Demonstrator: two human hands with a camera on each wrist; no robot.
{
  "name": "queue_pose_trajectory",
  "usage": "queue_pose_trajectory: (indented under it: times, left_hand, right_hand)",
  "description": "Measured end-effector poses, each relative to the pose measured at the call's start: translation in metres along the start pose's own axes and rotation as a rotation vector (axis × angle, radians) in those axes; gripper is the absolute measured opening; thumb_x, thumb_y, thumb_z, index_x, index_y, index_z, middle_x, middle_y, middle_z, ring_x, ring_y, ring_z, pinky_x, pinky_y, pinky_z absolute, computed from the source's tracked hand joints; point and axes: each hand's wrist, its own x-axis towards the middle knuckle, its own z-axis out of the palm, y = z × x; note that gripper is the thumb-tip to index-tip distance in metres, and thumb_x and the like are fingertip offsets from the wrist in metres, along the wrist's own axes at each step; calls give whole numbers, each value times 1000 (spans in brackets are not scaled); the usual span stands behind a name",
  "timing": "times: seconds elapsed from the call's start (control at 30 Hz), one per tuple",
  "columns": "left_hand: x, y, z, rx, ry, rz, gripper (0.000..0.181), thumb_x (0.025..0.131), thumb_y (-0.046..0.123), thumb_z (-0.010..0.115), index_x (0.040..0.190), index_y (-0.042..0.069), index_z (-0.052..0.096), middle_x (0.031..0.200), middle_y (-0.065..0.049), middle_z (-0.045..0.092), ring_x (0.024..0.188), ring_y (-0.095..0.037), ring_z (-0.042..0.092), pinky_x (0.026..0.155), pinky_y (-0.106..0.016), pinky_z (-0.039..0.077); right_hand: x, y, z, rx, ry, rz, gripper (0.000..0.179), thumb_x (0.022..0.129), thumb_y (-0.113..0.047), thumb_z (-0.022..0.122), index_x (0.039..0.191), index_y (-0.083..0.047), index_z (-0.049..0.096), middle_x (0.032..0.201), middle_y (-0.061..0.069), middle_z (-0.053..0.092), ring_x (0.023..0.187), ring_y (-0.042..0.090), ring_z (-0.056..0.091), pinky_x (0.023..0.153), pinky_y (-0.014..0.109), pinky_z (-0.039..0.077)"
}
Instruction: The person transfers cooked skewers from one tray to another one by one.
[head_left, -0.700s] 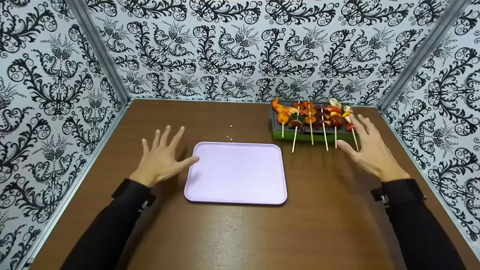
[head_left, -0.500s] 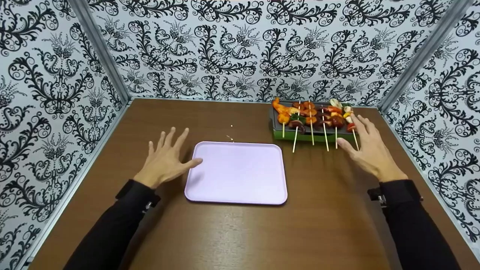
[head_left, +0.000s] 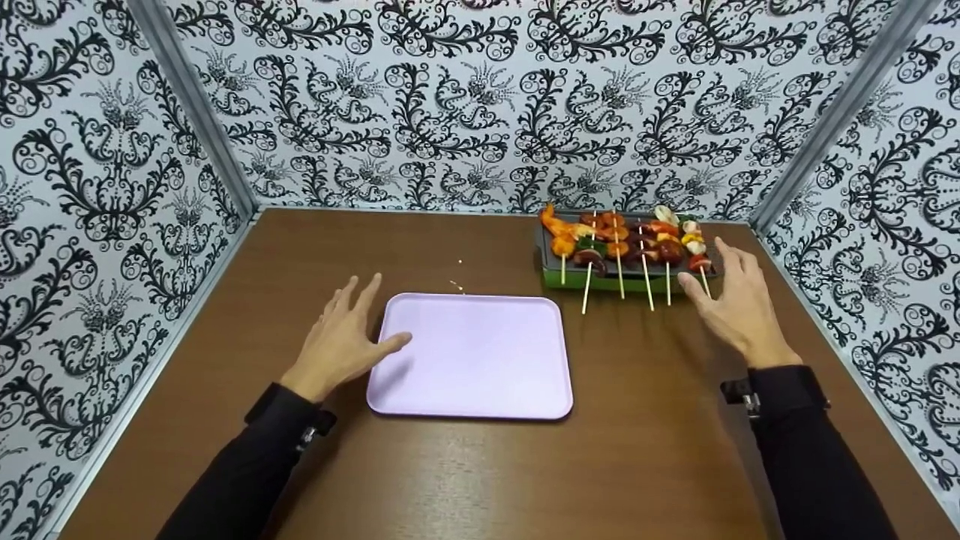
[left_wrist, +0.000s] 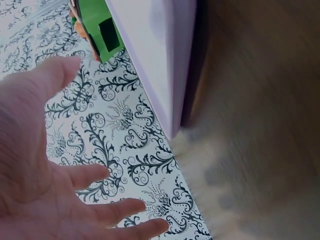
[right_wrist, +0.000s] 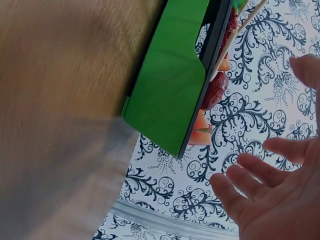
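In the head view a pale lilac tray (head_left: 472, 356) lies flat on the brown table. My left hand (head_left: 341, 345) hovers at its left side, fingers spread, with the thumb over the tray's left rim. Behind and to the right stands a green grill box with a dark top (head_left: 555, 277), bearing several skewers (head_left: 619, 247) of food whose sticks jut toward me. By the grill's right end is my right hand (head_left: 739, 304), fingers extended and holding nothing. The right wrist view shows the green grill side (right_wrist: 167, 75) beside the right hand (right_wrist: 272, 185).
A brown wooden table (head_left: 465, 480) carries everything. Small pale crumbs (head_left: 457, 285) lie just behind the tray. Patterned black-and-white walls (head_left: 480, 112) with grey metal posts (head_left: 199, 112) enclose the back and sides.
My left hand has moved rightward, its thumb further over the tray's rim. My right hand has shifted slightly beside the grill. The head view has tilted a little; tray and skewers stay put.
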Motion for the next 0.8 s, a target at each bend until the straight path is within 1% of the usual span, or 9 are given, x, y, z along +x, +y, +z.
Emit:
queue_pose_trajectory:
  times: [0.13, 0.23, 0.4, 0.5, 0.67, 0.8]
  left_hand:
    - [-2, 4, 3, -27, 3, -26, 107, 81, 73, 69, 163, 26, 20, 164, -21, 21, 144, -48, 28, 99, -79, 37]
    - [-3, 7, 4, -43, -9, -49, 107, 80, 70, 71, 163, 26, 20, 163, -21, 22, 142, -47, 33, 93, -78, 43]
    - [-3, 11, 8, -73, -51, -78, 111, 79, 64, 77, 164, 29, 15, 162, -22, 24, 136, -50, 39, 91, -76, 46]
    - [-2, 13, 10, -82, -62, -81, 113, 78, 59, 81, 164, 27, 15, 158, -25, 29, 130, -51, 45, 90, -74, 48]
    - [2, 15, 14, -79, -72, -90, 114, 76, 55, 84, 164, 23, 18, 148, -28, 38, 123, -49, 51, 88, -68, 52]
    - [6, 17, 15, -57, -67, -86, 111, 76, 53, 85, 162, 18, 24, 141, -29, 44, 118, -47, 54, 86, -65, 54]
  right_hand:
    - [0, -1, 0, 9, 44, 27, 87, 95, -49, 67, 158, -4, 29, 151, 33, 34, 136, 53, 34, 114, 68, 27]
    - [0, -1, -1, 10, 66, 54, 84, 95, -45, 69, 155, 1, 33, 147, 35, 37, 134, 54, 36, 113, 67, 29]
    - [-1, 0, -1, 10, 79, 123, 81, 94, -44, 70, 152, 4, 37, 143, 36, 42, 128, 54, 41, 107, 68, 34]
    - [-1, 3, -1, 9, 78, 160, 80, 93, -43, 71, 149, 5, 40, 136, 35, 48, 122, 52, 46, 103, 67, 37]
    - [-1, 4, -1, 13, 83, 196, 77, 92, -43, 73, 145, 6, 46, 121, 29, 60, 109, 44, 56, 98, 59, 43]
    - [-3, 5, 0, 30, 64, 227, 77, 92, -46, 72, 144, 5, 48, 120, 26, 64, 105, 40, 63, 98, 55, 46]
